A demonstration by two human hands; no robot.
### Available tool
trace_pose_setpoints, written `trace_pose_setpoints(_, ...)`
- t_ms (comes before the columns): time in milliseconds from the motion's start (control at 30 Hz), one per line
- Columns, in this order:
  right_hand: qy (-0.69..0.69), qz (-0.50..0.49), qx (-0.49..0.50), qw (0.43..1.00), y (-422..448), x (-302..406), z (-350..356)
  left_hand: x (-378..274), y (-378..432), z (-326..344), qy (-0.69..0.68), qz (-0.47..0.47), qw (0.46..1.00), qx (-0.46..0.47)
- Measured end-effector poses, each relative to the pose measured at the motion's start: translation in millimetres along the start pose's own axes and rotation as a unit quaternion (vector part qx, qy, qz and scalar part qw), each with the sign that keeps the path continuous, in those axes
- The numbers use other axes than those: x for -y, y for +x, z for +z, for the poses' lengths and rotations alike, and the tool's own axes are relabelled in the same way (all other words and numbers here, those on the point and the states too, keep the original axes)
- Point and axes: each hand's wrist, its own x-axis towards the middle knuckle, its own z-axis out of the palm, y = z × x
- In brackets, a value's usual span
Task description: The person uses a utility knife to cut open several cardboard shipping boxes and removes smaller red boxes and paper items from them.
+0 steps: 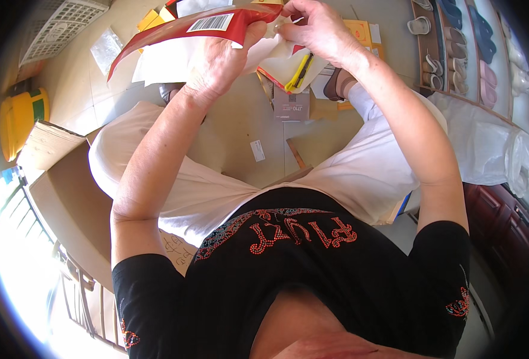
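Note:
A glossy red sheet with a white back (170,38), bearing a barcode, stretches across the top of the view. My left hand (228,56) grips its lower right edge between thumb and fingers. At the sheet's right end, my right hand (309,27) pinches a crumpled whitish piece with thumb and index finger; whether that piece is part of the sheet, I cannot tell. Below my hands a yellow and black box cutter (299,73) lies on a white piece with a red edge. Just beneath is a flat grey-brown printed carton (291,107).
Shoe shelves (457,49) stand at the right, above clear plastic wrapping (480,139). An open cardboard box (71,193) is at my left, near a yellow container (24,121) and a white plastic crate (60,29). A small white card (257,151) lies on the floor between my legs.

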Motion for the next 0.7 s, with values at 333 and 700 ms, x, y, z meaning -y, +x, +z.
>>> trace_pose_setpoints(333, 0.22, 0.07, 0.051, 0.972, -2, -4, 7, 0, 5, -3, 0.131, 0.123, 0.983, 0.025)
trace_pose_setpoints(700, 0.183, 0.077, 0.123, 0.972, -5, -5, 5, 1, 5, 10, -0.117, -0.008, 0.993, 0.027)
